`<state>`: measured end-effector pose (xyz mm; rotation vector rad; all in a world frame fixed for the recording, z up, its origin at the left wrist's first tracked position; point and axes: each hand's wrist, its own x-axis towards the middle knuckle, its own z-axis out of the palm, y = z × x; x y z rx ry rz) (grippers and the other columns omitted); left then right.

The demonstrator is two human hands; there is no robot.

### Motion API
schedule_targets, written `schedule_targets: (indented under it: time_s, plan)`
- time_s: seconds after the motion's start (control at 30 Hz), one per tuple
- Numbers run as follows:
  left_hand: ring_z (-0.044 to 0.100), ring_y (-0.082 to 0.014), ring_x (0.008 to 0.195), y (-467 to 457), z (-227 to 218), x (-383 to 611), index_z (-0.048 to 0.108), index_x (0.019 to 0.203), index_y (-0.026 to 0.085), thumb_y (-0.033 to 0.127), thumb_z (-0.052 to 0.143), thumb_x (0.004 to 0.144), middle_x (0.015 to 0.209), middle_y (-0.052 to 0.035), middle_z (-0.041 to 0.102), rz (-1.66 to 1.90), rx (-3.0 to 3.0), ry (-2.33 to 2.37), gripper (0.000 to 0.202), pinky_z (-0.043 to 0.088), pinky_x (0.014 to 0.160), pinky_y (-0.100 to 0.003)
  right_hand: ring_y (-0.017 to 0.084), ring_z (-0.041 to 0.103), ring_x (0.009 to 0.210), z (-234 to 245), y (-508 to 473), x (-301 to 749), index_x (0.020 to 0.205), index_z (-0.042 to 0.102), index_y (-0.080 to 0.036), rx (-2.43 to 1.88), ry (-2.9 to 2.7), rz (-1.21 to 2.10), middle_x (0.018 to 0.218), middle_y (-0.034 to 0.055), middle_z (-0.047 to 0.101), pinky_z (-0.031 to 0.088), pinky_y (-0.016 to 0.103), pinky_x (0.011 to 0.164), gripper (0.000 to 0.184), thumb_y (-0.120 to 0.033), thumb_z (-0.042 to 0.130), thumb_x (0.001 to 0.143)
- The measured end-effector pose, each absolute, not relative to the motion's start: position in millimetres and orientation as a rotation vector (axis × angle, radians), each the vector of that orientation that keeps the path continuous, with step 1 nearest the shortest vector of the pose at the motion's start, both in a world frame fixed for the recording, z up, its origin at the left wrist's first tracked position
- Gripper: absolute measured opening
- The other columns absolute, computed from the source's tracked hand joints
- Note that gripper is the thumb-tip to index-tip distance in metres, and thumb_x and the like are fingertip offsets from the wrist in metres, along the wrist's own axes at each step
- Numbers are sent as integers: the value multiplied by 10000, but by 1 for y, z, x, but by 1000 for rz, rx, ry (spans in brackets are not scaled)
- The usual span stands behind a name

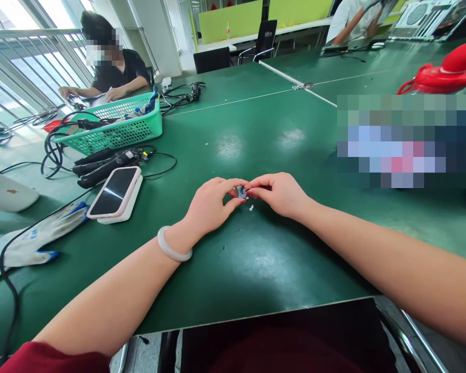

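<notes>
My left hand [210, 204] and my right hand [280, 194] meet over the green table [256, 259], fingertips pinched together. Between them sits a small dark blue part [241, 192], gripped by both hands just above the tabletop. A tiny white piece [251, 208] lies on the table right below the fingers. A pale bangle [173, 247] circles my left wrist.
A phone [114, 191] lies on a white stand at left, beside black tools with cables [101, 163] and a white glove [34, 241]. A green basket [114, 127] stands farther back. One person sits at the far left, another at the far right. A red bottle lid [440, 72] stands at right.
</notes>
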<state>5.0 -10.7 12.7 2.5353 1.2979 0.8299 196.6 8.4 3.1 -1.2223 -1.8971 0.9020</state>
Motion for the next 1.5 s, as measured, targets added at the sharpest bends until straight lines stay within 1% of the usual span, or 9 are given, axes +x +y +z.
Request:
schedule_targets:
  time_s: [0.17,0.4,0.57,0.77,0.97,1.3,1.5]
  plan:
    - [604,-158,850,-11,12,5,631,1101,262,276,637,810,816,17,695,871,2532,1296,291,462,807,-310,126,616,599,4,8,195,774,755,-192,-1179,-1822,967,660,-3,704,485,255,628,155,-196,605,735]
    - [602,-157,865,-11,12,5,629,1108,255,261,641,806,826,17,696,854,2560,1274,302,461,820,-309,142,638,650,2,8,196,763,754,-203,-1178,-1815,980,694,1,718,497,272,672,128,-221,630,733]
    - [601,-164,880,-11,13,5,627,1122,257,256,642,805,837,12,702,825,2544,1278,318,461,825,-315,137,631,652,2,7,196,775,750,-203,-1179,-1845,957,699,-3,716,481,265,666,124,-240,636,744]
    - [598,-142,819,-10,13,4,630,1105,273,254,669,783,799,37,682,880,2466,1258,325,460,792,-287,137,624,658,1,7,196,806,749,-200,-1176,-1857,925,715,1,714,472,267,666,143,-263,632,755]
    - [607,-147,810,-10,12,5,638,1087,269,253,687,763,801,32,690,897,2406,1282,328,462,777,-292,127,609,630,1,8,196,809,751,-200,-1183,-1870,947,687,1,702,465,265,645,170,-300,620,767]
    - [605,-158,825,-10,12,4,640,1092,272,269,661,785,806,19,683,871,2454,1305,307,469,796,-313,125,595,596,3,7,196,801,753,-186,-1208,-1819,961,647,-2,686,463,255,604,155,-258,630,739]
    - [598,-168,877,-10,13,4,633,1123,257,267,649,800,809,7,691,823,2527,1266,324,464,824,-318,142,634,668,2,6,195,769,745,-201,-1208,-1856,945,714,0,717,475,270,678,116,-248,641,747]
